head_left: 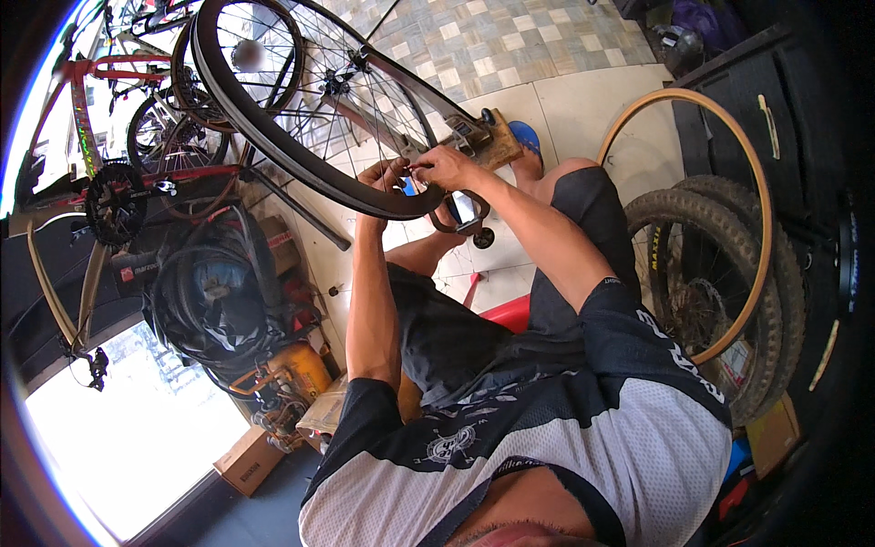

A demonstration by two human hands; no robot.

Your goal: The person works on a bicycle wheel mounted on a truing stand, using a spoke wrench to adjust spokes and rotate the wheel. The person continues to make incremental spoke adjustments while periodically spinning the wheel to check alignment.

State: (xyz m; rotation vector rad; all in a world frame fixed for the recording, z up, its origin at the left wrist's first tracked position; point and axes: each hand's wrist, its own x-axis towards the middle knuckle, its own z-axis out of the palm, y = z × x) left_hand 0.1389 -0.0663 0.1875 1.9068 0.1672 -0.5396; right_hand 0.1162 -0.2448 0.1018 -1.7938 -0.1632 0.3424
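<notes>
Spoked wheel with dark rim (290, 162) spans 11 o'clock from frame centre, its lower rim end beside both hands, with a metal stand (468, 135) at 12 o'clock. Left hand (381, 174) (11 o'clock) and right hand (445, 168) (12 o'clock) nearly meet at that rim end, fingers bent and spread narrow around a tiny red item (410, 169); cannot tell which hand, if either, grips it. Light-brown hoop (771, 223) and knobbly tyres (715, 216) stand toward 3 o'clock, red bicycle frame (137, 68) at 10 o'clock.
</notes>
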